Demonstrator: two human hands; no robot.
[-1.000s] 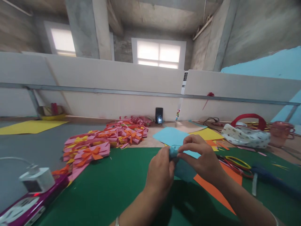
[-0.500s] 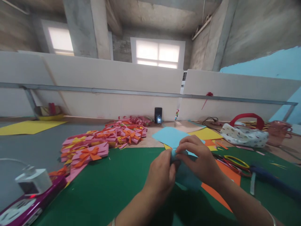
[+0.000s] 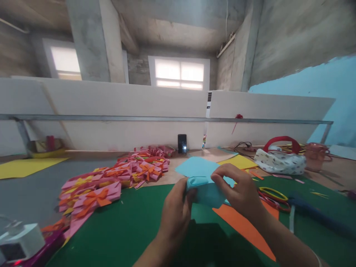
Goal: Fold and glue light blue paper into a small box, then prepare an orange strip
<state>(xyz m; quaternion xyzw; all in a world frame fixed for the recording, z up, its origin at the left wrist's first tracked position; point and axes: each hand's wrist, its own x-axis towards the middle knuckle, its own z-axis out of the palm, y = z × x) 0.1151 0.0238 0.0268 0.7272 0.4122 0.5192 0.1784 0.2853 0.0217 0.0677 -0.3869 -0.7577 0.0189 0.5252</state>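
My left hand (image 3: pixel 176 209) is closed around the left end of a folded piece of light blue paper (image 3: pixel 210 194), raised over the green mat (image 3: pixel 136 215). A rolled or folded edge runs along the paper's top. Thumb and forefinger of my right hand (image 3: pixel 240 191) are pinched together at the paper's upper right corner. Behind the hands lies a larger light blue sheet (image 3: pixel 194 165). An orange sheet (image 3: pixel 250 231) rests on the mat under my right forearm.
Pink paper pieces with orange and yellow bows (image 3: pixel 111 181) are heaped at left. Scissors (image 3: pixel 274 194), a dark blue long object (image 3: pixel 314 211), a patterned bag (image 3: pixel 280 163) and a pink jug (image 3: pixel 315 157) lie right. A phone (image 3: pixel 182 144) stands behind; a charger (image 3: pixel 22 239) sits front left.
My hands have moved apart, the left one going left. The small blue paper, mostly hidden between the fingers before, now shows spread out between them. The camera view has shifted slightly.
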